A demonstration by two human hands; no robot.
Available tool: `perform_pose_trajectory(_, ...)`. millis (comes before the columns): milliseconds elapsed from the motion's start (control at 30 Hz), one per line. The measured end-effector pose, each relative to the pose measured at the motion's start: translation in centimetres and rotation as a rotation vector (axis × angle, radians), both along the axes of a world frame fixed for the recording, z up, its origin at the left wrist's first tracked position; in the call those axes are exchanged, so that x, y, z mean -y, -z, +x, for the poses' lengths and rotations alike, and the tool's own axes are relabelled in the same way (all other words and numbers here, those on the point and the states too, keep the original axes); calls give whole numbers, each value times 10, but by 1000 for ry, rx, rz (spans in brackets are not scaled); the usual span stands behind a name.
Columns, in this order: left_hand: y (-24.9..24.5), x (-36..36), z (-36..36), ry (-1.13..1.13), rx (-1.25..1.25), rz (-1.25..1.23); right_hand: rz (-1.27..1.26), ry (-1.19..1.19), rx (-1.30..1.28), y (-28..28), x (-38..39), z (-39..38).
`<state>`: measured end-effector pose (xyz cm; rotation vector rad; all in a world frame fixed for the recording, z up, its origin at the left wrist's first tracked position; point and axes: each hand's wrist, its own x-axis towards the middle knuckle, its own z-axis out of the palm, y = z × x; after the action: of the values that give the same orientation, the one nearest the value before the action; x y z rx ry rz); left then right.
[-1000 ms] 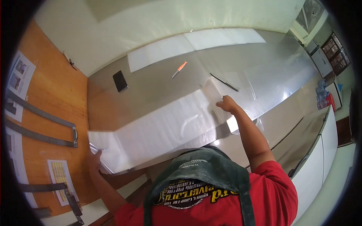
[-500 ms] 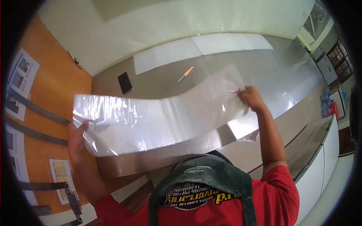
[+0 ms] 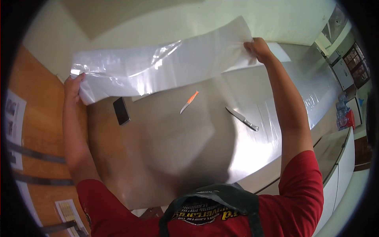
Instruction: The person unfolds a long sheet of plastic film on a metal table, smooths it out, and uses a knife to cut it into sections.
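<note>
A long, shiny sheet of clear plastic film [image 3: 158,67] is stretched between my two hands above the far side of the metal table [image 3: 173,142]. My left hand [image 3: 73,87] pinches its left end, thumb on top. At the other end, my right hand [image 3: 258,49] grips the sheet's right edge with closed fingers. Below the sheet lie a small orange-handled knife [image 3: 189,102] and a larger knife [image 3: 242,119]. A black phone [image 3: 121,111] rests under the sheet's left part.
White sheets [image 3: 278,52] lie along the wall, mostly hidden behind the film. More clear film [image 3: 319,94] covers the table's right part. An orange wooden panel [image 3: 43,94] stands at the left. Plastic bottles [image 3: 342,108] sit far right.
Both hands have moved forward and up, carrying the plastic film away from my body towards the wall. The larger knife, hidden before, now shows on the table.
</note>
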<state>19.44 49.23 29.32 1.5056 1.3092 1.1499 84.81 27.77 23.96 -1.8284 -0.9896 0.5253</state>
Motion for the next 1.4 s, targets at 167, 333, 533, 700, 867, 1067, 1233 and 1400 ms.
perform_pose_trajectory(167, 76, -86, 22, -34, -23, -88, -87, -31, -41, 40, -91, 42)
perform_pose_trajectory(333, 197, -125, 44, -139, -234, -22, -259, -67, 105, 151, -144, 78)
perform_pose_trajectory(533, 256, -149, 30, -130, -533, -195, -406, -94, 499, 227, -169, 107)
perform_pose_trajectory(700, 267, -142, 31, -159, -1047, -162, -508, 105, 743, 209, -154, 65)
perform_pose_trajectory(867, 264, -61, 33, -342, -944, 216, -30, 102, 942, 199, -37, 9)
perform_pose_trajectory(1067, 279, 119, 14, -344, -823, 288, -200, -1, 750, 209, 202, -62)
perform_pose_trajectory(1233, 265, 217, 31, -260, -647, 213, -247, -29, 769, 201, 286, -121)
perform_pose_trajectory(1400, 252, 263, 57, -110, -565, 165, -96, 76, 775, 222, 285, -113)
